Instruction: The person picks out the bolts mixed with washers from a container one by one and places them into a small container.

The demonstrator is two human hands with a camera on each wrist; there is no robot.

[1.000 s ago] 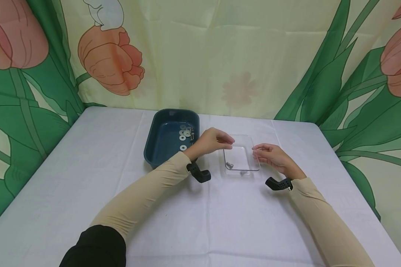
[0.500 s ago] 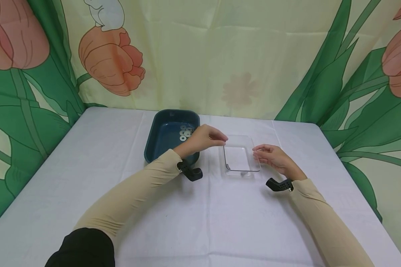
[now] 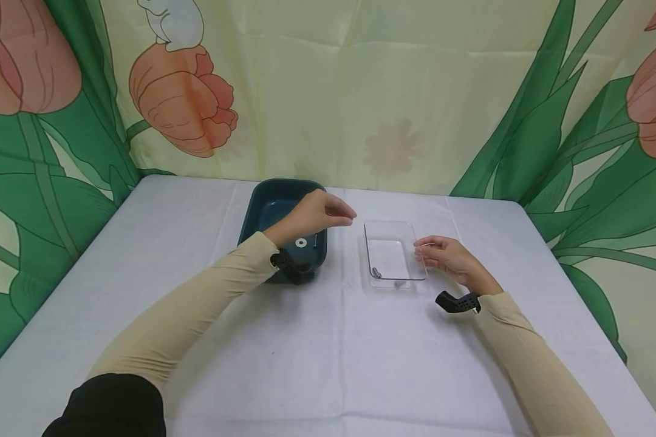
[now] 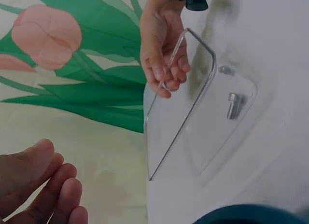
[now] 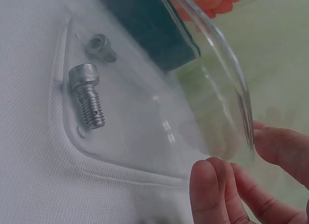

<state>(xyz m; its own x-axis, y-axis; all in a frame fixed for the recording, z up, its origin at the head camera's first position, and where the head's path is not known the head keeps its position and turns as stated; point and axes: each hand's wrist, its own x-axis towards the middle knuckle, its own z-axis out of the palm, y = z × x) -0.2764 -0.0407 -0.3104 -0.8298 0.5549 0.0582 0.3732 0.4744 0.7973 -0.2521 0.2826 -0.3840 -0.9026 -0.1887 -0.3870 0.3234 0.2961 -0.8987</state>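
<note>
In the head view my left hand (image 3: 322, 212) hovers above the right side of a dark blue tray (image 3: 270, 197), with nothing seen in its fingers. The left wrist view has its loosely bent fingers (image 4: 63, 195) near the thumb. A clear plastic box (image 3: 393, 226) stands on the table to the right. My right hand (image 3: 451, 261) holds this box by its right rim, the rim lying between thumb and fingers (image 5: 207, 190) in the right wrist view. Two socket-head screws, one lying nearer (image 5: 87, 96), rest on the box's floor. My left forearm and hand hide part of the tray.
A white washer (image 3: 301, 243) shows in the tray near its right wall. White cloth (image 3: 317, 364) covers the table. Behind the table's far edge hangs a flowered curtain (image 3: 328, 91).
My left hand has drawn away from the box, leftward and up, to above the tray, covering most of the washers there. The right hand stays at the box rim.
</note>
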